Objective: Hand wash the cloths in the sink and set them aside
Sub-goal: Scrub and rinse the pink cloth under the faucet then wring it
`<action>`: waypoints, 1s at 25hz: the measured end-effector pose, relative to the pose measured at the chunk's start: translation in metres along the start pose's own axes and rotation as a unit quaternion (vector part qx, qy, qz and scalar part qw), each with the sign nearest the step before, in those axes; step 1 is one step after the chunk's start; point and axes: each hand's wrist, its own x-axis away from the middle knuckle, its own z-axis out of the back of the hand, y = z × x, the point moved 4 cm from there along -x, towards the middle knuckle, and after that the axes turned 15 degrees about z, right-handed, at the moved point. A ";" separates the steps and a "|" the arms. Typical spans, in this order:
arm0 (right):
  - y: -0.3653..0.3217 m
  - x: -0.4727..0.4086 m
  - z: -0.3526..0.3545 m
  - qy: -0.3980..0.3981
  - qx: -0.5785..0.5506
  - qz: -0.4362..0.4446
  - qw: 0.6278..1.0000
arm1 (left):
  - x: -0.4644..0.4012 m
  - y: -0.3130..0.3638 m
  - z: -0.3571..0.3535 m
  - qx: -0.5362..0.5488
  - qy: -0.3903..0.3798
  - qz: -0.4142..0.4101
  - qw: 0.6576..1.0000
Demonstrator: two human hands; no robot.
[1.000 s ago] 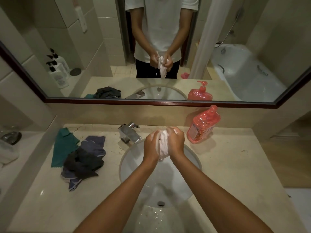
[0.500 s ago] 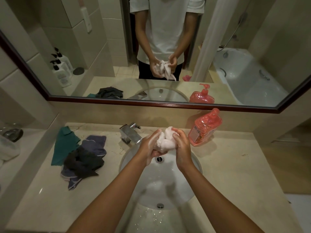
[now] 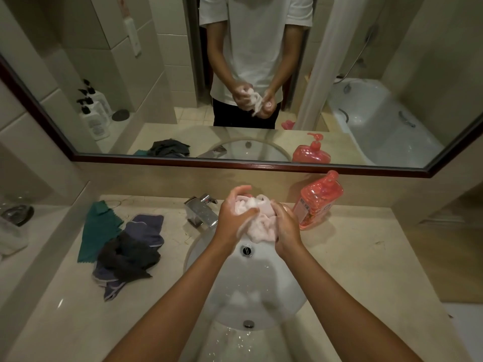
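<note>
A pale pink, soapy cloth (image 3: 257,220) is bunched between both my hands above the far part of the white sink (image 3: 198,246). My left hand (image 3: 234,215) grips its left side, thumb over the front. My right hand (image 3: 286,226) curls around its right side. Foam sticks to my fingers. On the counter to the left lie a green cloth (image 3: 98,231), a dark grey cloth (image 3: 128,257) and a blue-purple cloth (image 3: 146,228), piled partly over one another.
A chrome tap (image 3: 201,210) stands left of my hands. A red soap pump bottle (image 3: 320,199) stands right of them against the wall. The mirror (image 3: 156,100) spans the wall above. Foam and water lie in the basin. The beige counter (image 3: 366,257) stretches right.
My hands have kept kneading the cloth. It was squeezed tight between my fists, then loosened into a wider bunch, with my left fingers now spread more over it.
</note>
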 end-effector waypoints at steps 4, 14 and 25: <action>-0.013 0.018 -0.013 -0.028 0.142 0.180 0.973 | -0.010 -0.003 0.005 -0.051 0.064 0.152 0.985; -0.029 0.004 -0.037 0.023 0.314 0.189 0.930 | 0.000 -0.001 -0.005 -0.209 0.186 0.041 0.959; -0.019 0.029 -0.038 -0.017 0.266 0.245 0.932 | -0.015 -0.001 0.001 -0.125 0.173 0.132 0.968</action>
